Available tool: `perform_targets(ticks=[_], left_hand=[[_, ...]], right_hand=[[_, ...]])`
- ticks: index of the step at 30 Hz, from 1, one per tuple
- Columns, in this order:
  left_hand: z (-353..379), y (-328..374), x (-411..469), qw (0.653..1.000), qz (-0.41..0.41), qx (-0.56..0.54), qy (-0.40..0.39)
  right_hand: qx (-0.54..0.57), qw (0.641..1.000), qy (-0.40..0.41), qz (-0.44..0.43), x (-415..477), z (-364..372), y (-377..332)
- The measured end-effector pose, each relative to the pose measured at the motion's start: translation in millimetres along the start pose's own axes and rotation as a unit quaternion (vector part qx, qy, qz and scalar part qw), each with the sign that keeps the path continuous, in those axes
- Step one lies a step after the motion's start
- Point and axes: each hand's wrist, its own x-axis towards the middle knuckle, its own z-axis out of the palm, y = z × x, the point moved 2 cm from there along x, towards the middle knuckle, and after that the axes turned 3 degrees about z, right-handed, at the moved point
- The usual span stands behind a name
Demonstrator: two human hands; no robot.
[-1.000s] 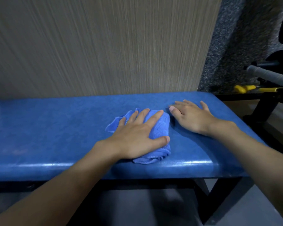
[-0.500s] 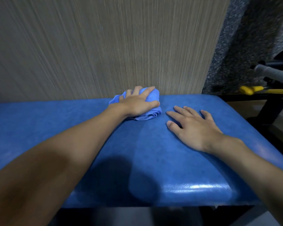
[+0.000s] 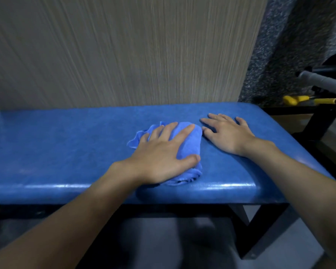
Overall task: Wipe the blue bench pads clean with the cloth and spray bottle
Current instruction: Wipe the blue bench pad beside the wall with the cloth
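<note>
Your left hand presses the crumpled blue terry cloth onto the glossy blue padded desk, fingers straight, nothing grasped. Your right hand lies flat just beside the cloth, fingers released.

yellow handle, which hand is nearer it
Right. The right hand lies flat on the bench pad, left of the yellow handle; the left hand presses the cloth farther left.

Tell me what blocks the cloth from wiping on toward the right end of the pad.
The right hand lies flat on the bench pad just right of the cloth, directly in that path.
</note>
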Motion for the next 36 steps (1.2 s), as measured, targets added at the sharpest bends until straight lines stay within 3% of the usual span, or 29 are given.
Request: perform_targets(ticks=[7,10,23,30,36], left_hand=[[3,1,-16,1.0,0.013,-0.005,0.018],[0,-12,11,1.0,0.006,-0.017,0.016],[-10,-74,164,0.995,-0.085,-0.051,0.02],[-7,-60,132,0.996,-0.071,-0.034,0.03],[-3,-30,52,0.999,-0.029,-0.02,0.018]], right_hand=[[-0.06,0.998,-0.013,0.006,-4,-14,-6],[0.007,1.0,0.003,0.013,3,-14,-6],[-0.013,1.0,0.002,-0.008,12,8,-1],[-0.009,1.0,-0.007,-0.002,9,4,-3],[-0.013,1.0,-0.01,0.0,5,0,-7]])
